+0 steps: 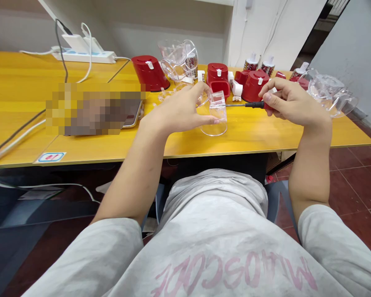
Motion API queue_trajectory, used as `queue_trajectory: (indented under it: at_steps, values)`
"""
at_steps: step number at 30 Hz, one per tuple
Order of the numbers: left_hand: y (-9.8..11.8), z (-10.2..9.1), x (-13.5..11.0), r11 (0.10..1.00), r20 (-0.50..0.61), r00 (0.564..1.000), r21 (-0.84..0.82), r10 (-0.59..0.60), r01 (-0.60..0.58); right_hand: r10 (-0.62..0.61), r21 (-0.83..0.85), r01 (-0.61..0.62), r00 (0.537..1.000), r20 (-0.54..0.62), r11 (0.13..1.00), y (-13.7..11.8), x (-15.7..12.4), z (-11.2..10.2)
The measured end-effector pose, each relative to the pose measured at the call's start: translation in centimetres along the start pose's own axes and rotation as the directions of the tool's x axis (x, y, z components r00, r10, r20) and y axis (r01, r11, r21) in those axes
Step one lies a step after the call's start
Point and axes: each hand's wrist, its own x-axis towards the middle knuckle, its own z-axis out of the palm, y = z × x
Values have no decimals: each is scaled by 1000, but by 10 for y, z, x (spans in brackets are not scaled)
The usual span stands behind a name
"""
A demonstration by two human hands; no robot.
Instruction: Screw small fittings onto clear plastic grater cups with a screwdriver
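Clear cup (219, 127) sits between the person's hands, near the front edge of the yellow table (250, 136). In the head view, the left hand (181, 109) grips it, thumb on the near side, fingers on the far side. The right hand (292, 101) has its fingers closed on a screwdriver (255, 104), shaft pointing left, tip at the cup's fitting (217, 99); whether they touch, I can't tell. Red housings (256, 85) stand behind.
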Motion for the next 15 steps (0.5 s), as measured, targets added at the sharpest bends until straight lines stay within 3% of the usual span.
queue_trajectory:
  at_steps: [10, 15]
  values:
    - [-2, 1, 0, 1000, -5, 1000, -16, 11, -11, -110, 38, 114, 989, -100, 993, -2, -3, -1]
    - [0, 0, 0, 1000, 5, 1000, -14, 2, -2, -87, -34, 86, 995, -54, 996, -4, 0, -2]
